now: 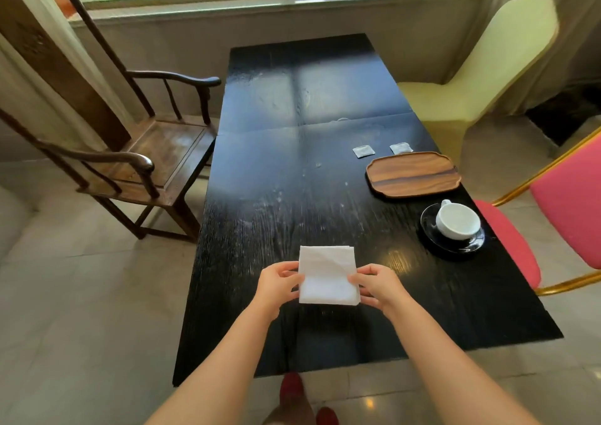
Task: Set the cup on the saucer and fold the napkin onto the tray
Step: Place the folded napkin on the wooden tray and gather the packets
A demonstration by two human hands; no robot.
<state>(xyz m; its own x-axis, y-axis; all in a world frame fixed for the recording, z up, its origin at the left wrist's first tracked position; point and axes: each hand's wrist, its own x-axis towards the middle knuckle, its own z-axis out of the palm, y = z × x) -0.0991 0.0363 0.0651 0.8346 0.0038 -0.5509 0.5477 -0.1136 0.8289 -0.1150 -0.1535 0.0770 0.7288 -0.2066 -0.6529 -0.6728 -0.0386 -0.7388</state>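
Observation:
A white napkin (326, 273), folded to a square, lies near the front middle of the black table (292, 196). My left hand (279, 283) pinches its left edge and my right hand (377, 284) pinches its right edge. To the right, a white cup (458, 220) stands upright on a black saucer (432, 242), handle pointing away from me. Beyond them lies a wooden tray (411, 174) with nothing on it.
Two small grey sachets (363, 151) (401, 147) lie just behind the tray. A dark wooden armchair (140, 164) stands left of the table. A cream covered chair (471, 83) and a pink chair with a gold frame (566, 223) stand on the right.

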